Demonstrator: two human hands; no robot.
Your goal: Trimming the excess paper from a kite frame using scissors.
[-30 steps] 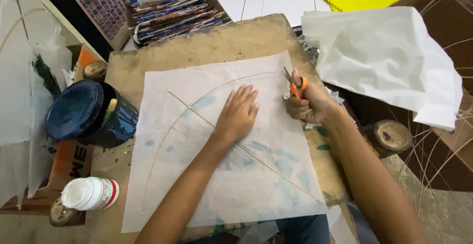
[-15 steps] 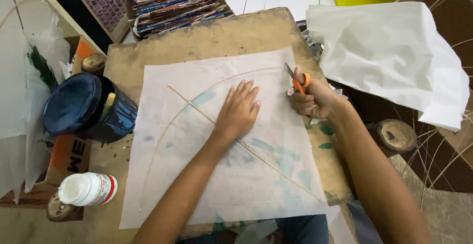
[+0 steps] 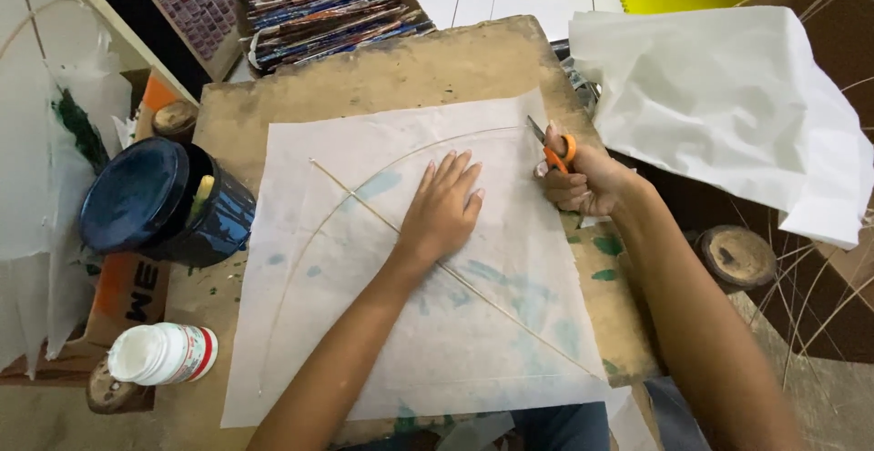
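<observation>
A thin white paper sheet (image 3: 364, 333) lies flat on a worn wooden board (image 3: 401, 69). On the sheet rest a straight thin stick (image 3: 510, 316) and a bowed stick (image 3: 309, 251), which cross under my hand. My left hand (image 3: 444, 210) presses flat on the paper with fingers spread, over the straight stick. My right hand (image 3: 587, 182) grips orange-handled scissors (image 3: 552, 149) at the paper's right edge, blades pointing up and left along that edge.
A dark blue tub (image 3: 164, 201) with a tilted lid stands left of the board. Near the front left lies a white bottle with a red band (image 3: 164, 354). Stacked magazines (image 3: 328, 10) sit behind. Crumpled white paper (image 3: 728, 105) lies at right, above a wooden round (image 3: 736, 255).
My hands have stayed almost still on the paper; the scissors remain at the right edge. The view has shifted slightly, so everything sits a little lower in frame.
</observation>
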